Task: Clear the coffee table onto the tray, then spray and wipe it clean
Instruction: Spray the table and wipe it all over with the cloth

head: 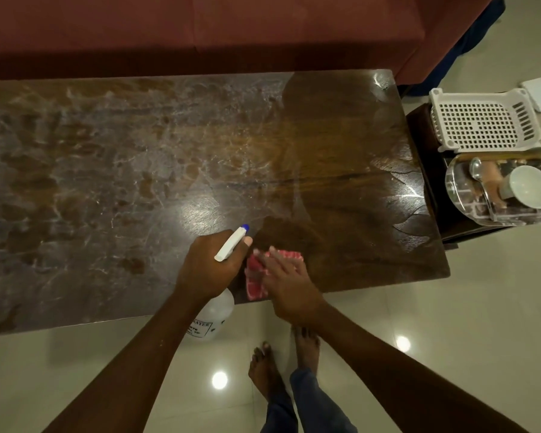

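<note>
- two arms reached over the near edge of the coffee table (138, 157), we saw.
- left hand (211, 267) gripped the spray bottle (231, 244) at its neck, nozzle forward.
- right hand (289, 284), fingers straight, pressed the red cloth (256, 287) flat on the tabletop.

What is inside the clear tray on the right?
The clear tray holds a metal spoon and a white cup. An orange-brown thing lies between them, partly hidden behind both and too blurred to name. The tray's right end is cut off by the frame.
</note>
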